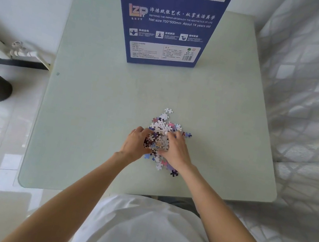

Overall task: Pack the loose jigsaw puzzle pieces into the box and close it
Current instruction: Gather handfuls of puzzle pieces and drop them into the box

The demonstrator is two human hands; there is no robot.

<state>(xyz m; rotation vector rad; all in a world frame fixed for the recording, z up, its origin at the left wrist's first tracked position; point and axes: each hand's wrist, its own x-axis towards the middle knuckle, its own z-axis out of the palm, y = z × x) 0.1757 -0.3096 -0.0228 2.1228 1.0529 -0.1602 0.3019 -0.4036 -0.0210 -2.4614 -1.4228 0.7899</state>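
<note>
The left hand (136,143) and the right hand (175,150) are cupped around a bunch of puzzle pieces (159,135), one hand on each side, with the fingers curled in and pressing the pieces together between them. So both hands are closed on the pieces, not spread flat. The pile sits on the pale green table (95,101), near the front and a bit right of the middle. More pieces lie loose around the hands, some past the fingertips and some down by the wrists. One white piece (168,110) sits at the far tip of the pile. The pile is longer than it is wide, and its long way runs from the person out toward the box. The blue box (166,28) stands up tall at the far side of the table, well apart from the pile, with its printed side facing the person. Its top is out of the picture, so I cannot tell if it is open. I think the step now is scooping up a handful. Next the hands need to lift the bunch without dropping bits, carry it to the box, and drop it in the top.
</note>
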